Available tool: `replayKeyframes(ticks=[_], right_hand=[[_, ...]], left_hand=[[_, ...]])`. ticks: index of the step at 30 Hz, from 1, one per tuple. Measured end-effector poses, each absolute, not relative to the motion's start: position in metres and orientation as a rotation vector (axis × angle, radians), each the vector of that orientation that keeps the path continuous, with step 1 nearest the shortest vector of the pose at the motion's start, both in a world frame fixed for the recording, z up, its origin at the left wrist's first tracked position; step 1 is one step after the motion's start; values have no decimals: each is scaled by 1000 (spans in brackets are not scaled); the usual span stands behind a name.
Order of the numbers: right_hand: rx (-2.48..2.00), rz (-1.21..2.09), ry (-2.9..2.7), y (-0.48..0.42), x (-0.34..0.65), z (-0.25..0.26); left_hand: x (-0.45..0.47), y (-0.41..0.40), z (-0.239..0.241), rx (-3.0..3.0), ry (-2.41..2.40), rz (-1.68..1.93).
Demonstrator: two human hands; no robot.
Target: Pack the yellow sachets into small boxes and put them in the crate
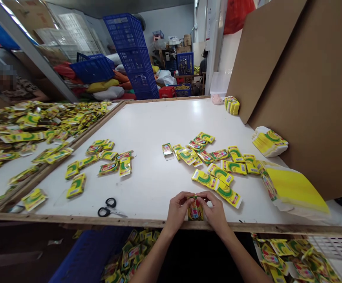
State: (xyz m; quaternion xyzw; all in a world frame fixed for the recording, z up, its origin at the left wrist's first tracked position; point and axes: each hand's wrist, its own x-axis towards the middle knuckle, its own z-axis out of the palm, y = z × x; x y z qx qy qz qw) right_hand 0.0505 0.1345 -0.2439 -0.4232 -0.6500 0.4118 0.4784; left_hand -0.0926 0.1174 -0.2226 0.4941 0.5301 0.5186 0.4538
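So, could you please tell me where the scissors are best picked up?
I'd grip the black handles from above, coming from the person's left: the scissors seem to lie flat, loops leftward, with the blades pointing right.

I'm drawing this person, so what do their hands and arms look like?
The left hand and right hand are bare: five-fingered, no gloves, and no rings or watch that I can see. The forearms show no sleeves. Between them is something black, perhaps clothing.
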Motion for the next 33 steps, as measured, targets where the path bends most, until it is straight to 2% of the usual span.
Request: replayKeyframes(ticks=[2, 5, 8, 14, 21, 25, 27, 33], right_hand=[[-1068, 939, -1618, 137, 53, -245], [-1231, 662, -1686, 149, 64, -248], [-1446, 361, -1808, 170, 77, -252], [-1543, 205, -2090, 201, 76, -251], [-1309, 520, -2156, 189, 61, -235], [-1138, 657, -2203, 177, 60, -228], [-1066, 695, -2103, 171, 64, -226], [-1032, 887, -1487, 148, 72, -235]], left_hand=[[-102, 108, -216, 1233, 1382, 1319], [-141, 80, -197, 1297, 1517, 1363], [-195, 48, -175, 1459, 1666, 1172], [-232, 28, -164, 1637, 1945, 1025], [-150, 91, -201, 1892, 1745, 1125], [-114, 129, -211, 2066, 1506, 980], [-106, 136, -213, 1934, 1417, 964], [-96, 116, -219, 1183, 1149, 1286]])
